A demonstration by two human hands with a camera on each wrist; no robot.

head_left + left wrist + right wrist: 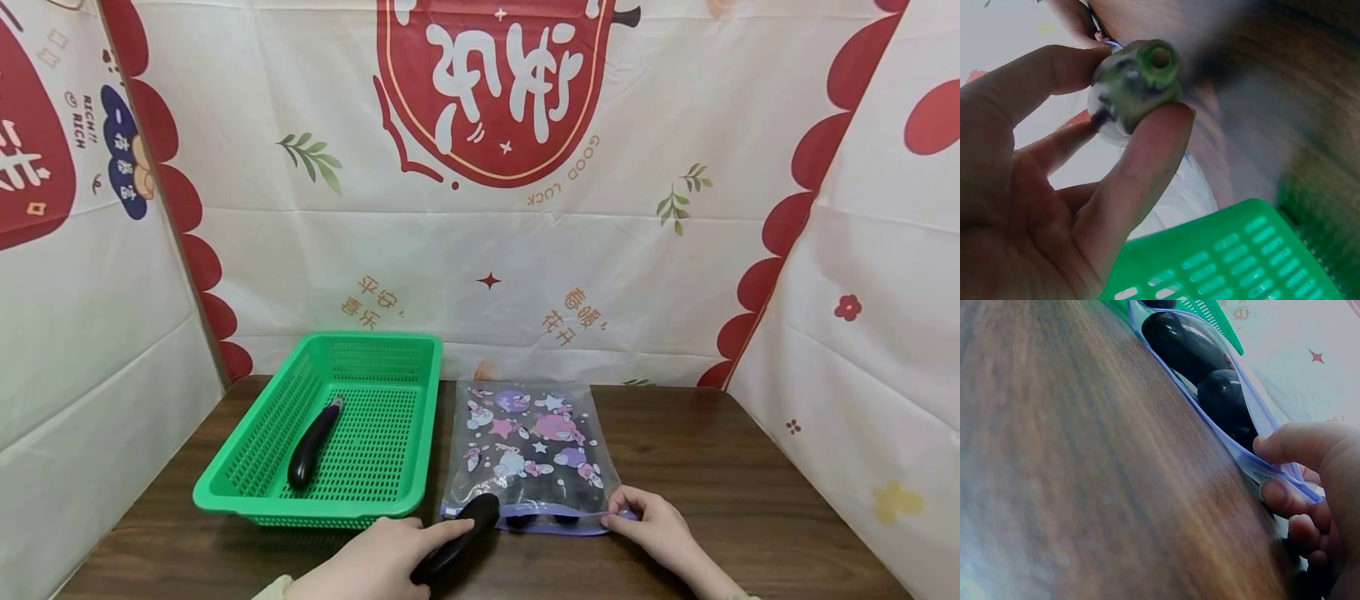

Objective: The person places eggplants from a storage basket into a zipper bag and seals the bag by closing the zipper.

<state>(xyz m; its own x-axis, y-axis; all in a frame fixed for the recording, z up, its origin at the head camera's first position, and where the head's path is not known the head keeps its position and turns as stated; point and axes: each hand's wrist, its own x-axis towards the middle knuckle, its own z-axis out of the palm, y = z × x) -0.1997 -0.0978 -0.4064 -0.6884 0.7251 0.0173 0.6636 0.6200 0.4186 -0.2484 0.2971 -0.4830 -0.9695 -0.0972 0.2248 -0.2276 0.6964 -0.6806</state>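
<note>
In the head view my left hand (378, 560) grips a dark eggplant (459, 542), its far end over the left part of the mouth of a printed zip bag (536, 450). The left wrist view shows the stem end (1141, 81) of that eggplant between thumb and fingers of my left hand (1104, 169). My right hand (656, 529) pinches the right corner of the bag's purple-edged mouth. In the right wrist view the mouth gapes, with dark eggplants (1225, 400) inside, and my right hand (1316, 462) holds the corner (1310, 492).
A green basket (431, 417) stands left of the bag on the brown wooden table (675, 442), with one eggplant (311, 450) lying in it. Printed cloth (480, 242) hangs behind the table and along both sides.
</note>
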